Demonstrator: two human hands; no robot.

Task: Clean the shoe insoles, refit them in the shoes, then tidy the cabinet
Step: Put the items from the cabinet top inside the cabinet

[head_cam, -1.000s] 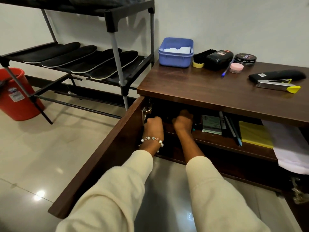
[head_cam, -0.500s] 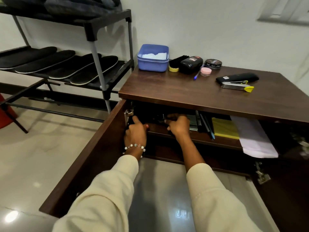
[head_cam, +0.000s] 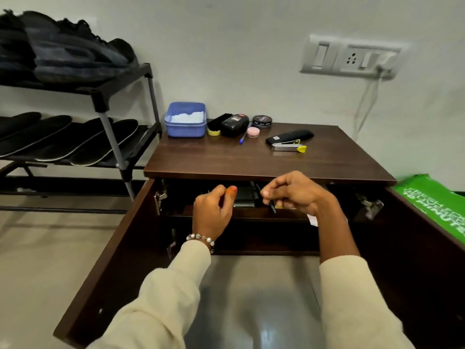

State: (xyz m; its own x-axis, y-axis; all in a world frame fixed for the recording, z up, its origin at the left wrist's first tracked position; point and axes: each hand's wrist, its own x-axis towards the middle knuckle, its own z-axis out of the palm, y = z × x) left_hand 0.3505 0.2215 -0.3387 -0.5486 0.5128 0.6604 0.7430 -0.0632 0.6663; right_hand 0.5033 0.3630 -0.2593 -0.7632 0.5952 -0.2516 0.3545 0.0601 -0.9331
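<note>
Both hands, left hand [head_cam: 211, 212] and right hand [head_cam: 297, 195], loosely curled before open cabinet [head_cam: 251, 162] shelf; insoles [head_cam: 75, 139] on rack [head_cam: 110, 137].

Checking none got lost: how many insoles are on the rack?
4 insoles, side by side on the rack's middle shelf. More may lie beyond the left edge.

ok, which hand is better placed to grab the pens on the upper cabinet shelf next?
Probably right. The right hand hangs in front of the dark pens on the shelf, fingers loosely curled and holding nothing. The left hand sits further left, by the open left door.
</note>
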